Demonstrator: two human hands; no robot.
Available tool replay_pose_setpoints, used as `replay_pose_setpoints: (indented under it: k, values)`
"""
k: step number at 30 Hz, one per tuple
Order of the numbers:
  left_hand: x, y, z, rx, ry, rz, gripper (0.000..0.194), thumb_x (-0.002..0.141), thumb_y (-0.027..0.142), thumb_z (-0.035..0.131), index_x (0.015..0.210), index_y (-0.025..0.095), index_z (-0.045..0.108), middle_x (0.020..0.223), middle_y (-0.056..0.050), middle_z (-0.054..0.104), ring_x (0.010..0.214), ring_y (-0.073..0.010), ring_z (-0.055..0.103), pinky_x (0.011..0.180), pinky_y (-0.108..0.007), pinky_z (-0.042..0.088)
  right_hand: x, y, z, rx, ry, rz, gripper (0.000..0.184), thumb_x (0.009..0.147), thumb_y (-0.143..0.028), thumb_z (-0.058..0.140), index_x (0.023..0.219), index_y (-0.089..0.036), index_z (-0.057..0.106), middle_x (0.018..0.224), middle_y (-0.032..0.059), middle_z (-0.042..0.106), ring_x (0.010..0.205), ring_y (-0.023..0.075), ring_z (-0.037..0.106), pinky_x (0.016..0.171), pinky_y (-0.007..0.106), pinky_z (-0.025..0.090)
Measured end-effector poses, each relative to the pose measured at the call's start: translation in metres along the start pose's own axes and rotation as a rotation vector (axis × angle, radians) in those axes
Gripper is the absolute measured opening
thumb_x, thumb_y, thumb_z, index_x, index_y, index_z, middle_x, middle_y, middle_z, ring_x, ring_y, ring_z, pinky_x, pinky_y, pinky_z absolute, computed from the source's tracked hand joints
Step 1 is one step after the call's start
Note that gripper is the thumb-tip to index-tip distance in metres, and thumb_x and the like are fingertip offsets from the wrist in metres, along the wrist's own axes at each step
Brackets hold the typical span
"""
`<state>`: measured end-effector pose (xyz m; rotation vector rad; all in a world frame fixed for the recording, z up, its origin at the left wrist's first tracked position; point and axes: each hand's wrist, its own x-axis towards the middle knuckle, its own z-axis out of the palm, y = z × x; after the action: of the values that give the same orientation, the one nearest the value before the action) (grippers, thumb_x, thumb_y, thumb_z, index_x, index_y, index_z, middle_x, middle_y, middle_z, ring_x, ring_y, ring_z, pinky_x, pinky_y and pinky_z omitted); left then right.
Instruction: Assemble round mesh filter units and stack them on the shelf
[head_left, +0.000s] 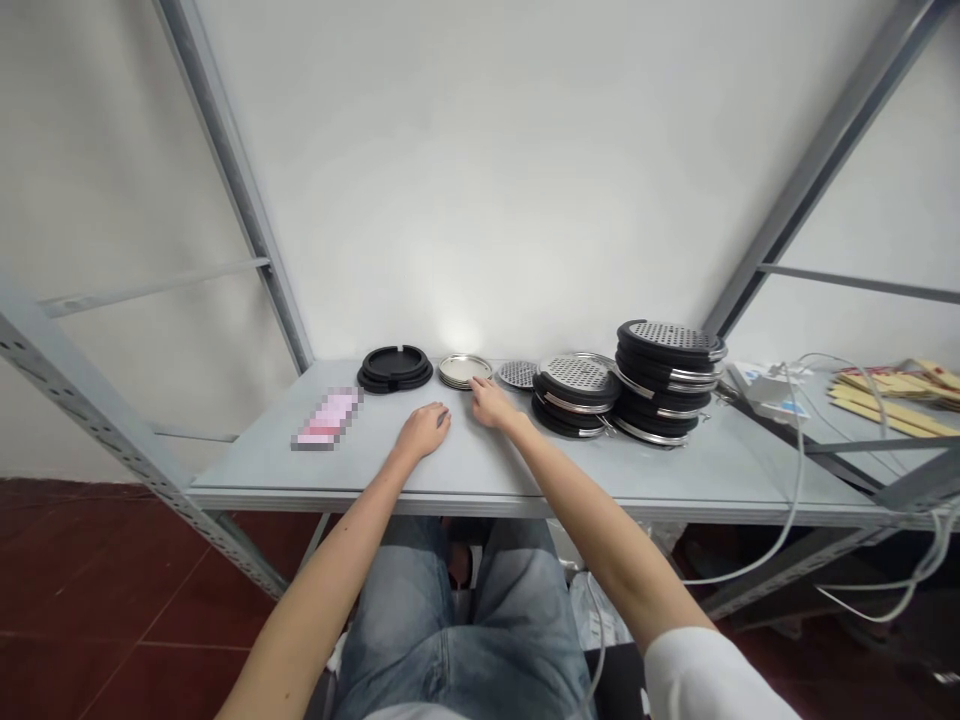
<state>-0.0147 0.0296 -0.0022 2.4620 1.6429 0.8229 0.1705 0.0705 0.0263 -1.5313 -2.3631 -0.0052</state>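
Observation:
My left hand (424,431) rests low over the grey table with its fingers curled in. A small dark thing (442,417) shows at its fingertips, too small to name. My right hand (491,404) reaches to the front right edge of a short stack of shallow silver metal discs (465,369), fingers partly stretched out at the rim. No disc is visibly lifted. Left of that stack lies a pile of black round rings (395,368) with a notch in the top one. Just right of it are perforated metal discs (517,375), lying flat.
Two stacks of black-rimmed round pieces with perforated tops, a shorter one (576,395) and a taller one (667,383), stand on the right. A blurred pink item (327,419) lies left. Metal posts (225,160) frame the table (360,475); a white cable (796,480) hangs at right.

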Motion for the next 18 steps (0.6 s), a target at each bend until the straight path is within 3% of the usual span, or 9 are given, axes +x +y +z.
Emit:
replay_pose_setpoints:
  k: [4, 9, 14, 18]
  values:
    - [0.000, 0.000, 0.000, 0.009, 0.004, 0.001, 0.027, 0.094, 0.024, 0.048, 0.110, 0.016, 0.069, 0.126, -0.012, 0.065, 0.121, -0.0231, 0.059, 0.106, -0.034, 0.043, 0.012, -0.004, 0.011, -0.051, -0.041, 0.021, 0.043, 0.092, -0.020, 0.044, 0.132, -0.006, 0.052, 0.149, 0.0202, 0.040, 0.139, 0.0281, 0.035, 0.112, 0.037, 0.029]
    - [0.000, 0.000, -0.001, 0.003, 0.016, 0.010, 0.027, 0.093, 0.023, 0.049, 0.110, 0.016, 0.069, 0.125, -0.011, 0.066, 0.120, -0.0220, 0.060, 0.105, -0.032, 0.043, 0.014, -0.004, 0.014, -0.020, 0.055, 0.031, 0.034, 0.092, -0.026, 0.048, 0.121, -0.013, 0.061, 0.131, 0.0152, 0.059, 0.127, 0.0293, 0.047, 0.110, 0.043, 0.029]
    - [0.001, -0.001, 0.000, -0.007, 0.017, 0.010, 0.026, 0.093, 0.023, 0.049, 0.109, 0.017, 0.069, 0.123, -0.011, 0.067, 0.120, -0.0224, 0.059, 0.105, -0.033, 0.043, 0.012, 0.000, 0.008, 0.024, 0.165, -0.005, 0.026, 0.091, -0.017, 0.045, 0.107, -0.016, 0.066, 0.110, 0.0110, 0.069, 0.108, 0.0248, 0.059, 0.100, 0.037, 0.037]
    - [0.001, -0.001, -0.001, -0.017, 0.012, 0.018, 0.026, 0.093, 0.022, 0.049, 0.109, 0.018, 0.069, 0.122, -0.010, 0.067, 0.120, -0.0226, 0.059, 0.104, -0.033, 0.044, 0.011, 0.002, 0.003, 0.046, 0.241, -0.023, 0.030, 0.090, -0.010, 0.044, 0.111, -0.017, 0.063, 0.102, 0.0093, 0.072, 0.098, 0.0231, 0.063, 0.096, 0.037, 0.039]
